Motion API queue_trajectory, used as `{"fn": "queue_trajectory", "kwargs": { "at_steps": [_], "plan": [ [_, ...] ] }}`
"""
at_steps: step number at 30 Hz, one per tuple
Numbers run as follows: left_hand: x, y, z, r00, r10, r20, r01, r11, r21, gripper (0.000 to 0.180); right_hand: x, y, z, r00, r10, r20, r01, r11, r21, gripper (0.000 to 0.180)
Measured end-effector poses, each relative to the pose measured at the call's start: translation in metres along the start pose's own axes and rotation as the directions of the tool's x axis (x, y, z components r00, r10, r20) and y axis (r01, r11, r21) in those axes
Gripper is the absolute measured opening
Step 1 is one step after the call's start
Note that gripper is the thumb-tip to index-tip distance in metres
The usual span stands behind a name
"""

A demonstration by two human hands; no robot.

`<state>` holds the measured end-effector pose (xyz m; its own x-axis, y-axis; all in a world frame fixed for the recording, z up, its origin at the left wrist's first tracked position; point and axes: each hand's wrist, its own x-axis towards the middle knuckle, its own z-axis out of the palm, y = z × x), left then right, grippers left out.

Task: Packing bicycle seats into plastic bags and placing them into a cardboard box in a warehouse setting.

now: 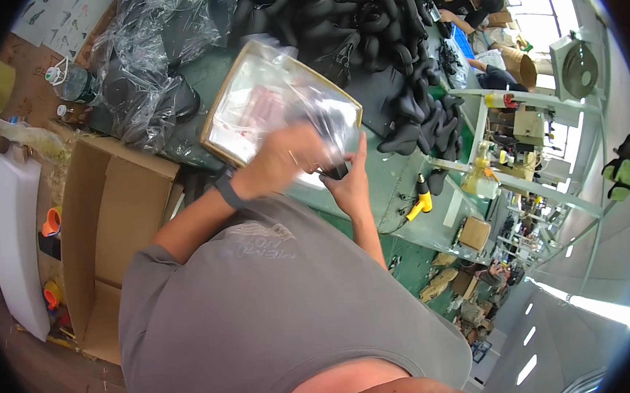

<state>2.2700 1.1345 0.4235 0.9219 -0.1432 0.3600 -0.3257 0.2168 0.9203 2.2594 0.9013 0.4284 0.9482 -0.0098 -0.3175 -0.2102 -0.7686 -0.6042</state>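
Note:
In front of my chest a clear plastic bag [319, 101], smeared by motion, stretches over an open cardboard box [229, 93]. My left hand [290, 154], with a dark band at its wrist, is blurred against the bag; its fingers cannot be made out. At the bag's near end my right hand [351, 187] grips a small dark piece [337, 171], one finger pointing up; most of that piece is hidden. White and pinkish contents show inside the box.
Black padded bicycle saddles [372, 17] are heaped on the green table [391, 184]. Plastic-wrapped saddles [170, 104] lie left. A yellow heat gun [421, 200] rests right. An open carton [123, 217] and a bottle [73, 82] stand left. Another person [462, 0] works at the far right.

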Motion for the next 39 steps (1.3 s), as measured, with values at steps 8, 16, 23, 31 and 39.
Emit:
{"fn": "queue_trajectory", "kwargs": {
  "at_steps": [8,16,23,31,39],
  "plan": [
    [0.011,-0.038,-0.058,0.718,-0.363,0.594,0.62,0.722,-0.308,0.032,0.027,0.041,-0.009,0.984,0.149,-0.1,0.033,0.399,0.916,0.042],
    [0.028,-0.098,-0.05,0.949,-0.278,-0.148,0.283,0.959,0.017,0.059,0.01,-0.042,0.023,0.85,-0.432,0.302,0.43,0.899,0.078,0.053],
    [0.057,-0.064,-0.088,0.854,-0.502,-0.134,0.508,0.752,0.42,0.112,0.056,-0.094,0.014,0.978,-0.028,0.205,-0.126,0.704,0.699,0.127],
    [0.067,-0.066,-0.157,0.689,-0.713,0.134,0.675,0.563,-0.477,0.1,0.137,-0.073,-0.019,0.936,-0.069,0.346,-0.187,0.734,0.653,0.087],
    [0.074,-0.062,-0.361,0.751,-0.377,-0.542,-0.206,0.646,-0.735,0.051,0.253,0.045,-0.033,0.947,-0.087,0.309,-0.048,0.914,0.403,0.06]
  ]
}}
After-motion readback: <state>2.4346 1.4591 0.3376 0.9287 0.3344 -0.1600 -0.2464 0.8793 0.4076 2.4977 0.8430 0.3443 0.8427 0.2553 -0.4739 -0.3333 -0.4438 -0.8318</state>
